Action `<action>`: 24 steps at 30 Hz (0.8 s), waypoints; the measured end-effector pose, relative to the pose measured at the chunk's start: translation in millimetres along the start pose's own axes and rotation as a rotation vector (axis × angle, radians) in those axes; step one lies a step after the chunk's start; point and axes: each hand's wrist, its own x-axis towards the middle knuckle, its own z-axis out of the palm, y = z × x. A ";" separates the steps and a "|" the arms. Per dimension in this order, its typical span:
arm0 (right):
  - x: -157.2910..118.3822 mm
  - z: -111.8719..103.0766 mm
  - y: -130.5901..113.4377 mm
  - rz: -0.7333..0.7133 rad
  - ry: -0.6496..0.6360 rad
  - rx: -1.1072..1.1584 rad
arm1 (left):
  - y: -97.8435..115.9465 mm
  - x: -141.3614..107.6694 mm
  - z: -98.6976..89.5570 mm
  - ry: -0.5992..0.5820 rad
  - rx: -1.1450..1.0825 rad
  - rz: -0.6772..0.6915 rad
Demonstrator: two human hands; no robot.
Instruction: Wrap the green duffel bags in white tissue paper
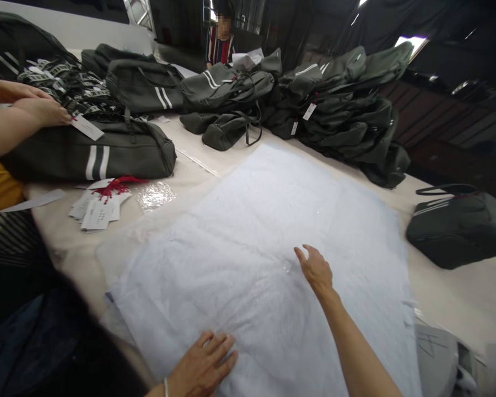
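Observation:
A large stack of thin whitish-blue sheets [240, 237] lies spread over the table in front of me, its surface wrinkled. My left hand [202, 364] rests flat on the near part of the sheets, fingers spread, with a pale band at the wrist. Farther forward and to the right, my right hand [315, 268] is over the middle of the sheets, thumb and fingers apart, holding nothing. Creases run across the sheets between the two hands.
At left, a person's hands [45, 107] hold a tag above a dark striped bag [128, 157]. White tags with red strings [101, 207] lie nearby. Dark bags [343, 116] are piled at the back; another bag [458, 226] sits right. Another person [220, 44] is behind the table.

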 end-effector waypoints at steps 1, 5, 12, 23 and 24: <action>3.4 6.7 -2.3 -0.062 0.039 -0.003 | -0.9 -1.1 0.3 0.037 0.037 0.022; 20.6 47.0 -9.2 -0.201 0.084 -0.023 | -4.4 -3.5 3.7 0.278 0.241 0.113; 79.4 68.6 4.4 -0.243 0.189 -0.034 | -20.9 33.6 -0.6 0.338 0.334 0.129; 72.0 17.0 66.2 -0.102 0.518 0.064 | -34.0 80.2 -75.3 0.042 -0.031 -0.034; 44.3 14.2 87.3 -0.142 0.597 0.085 | -36.1 71.1 -77.6 0.060 -0.032 -0.052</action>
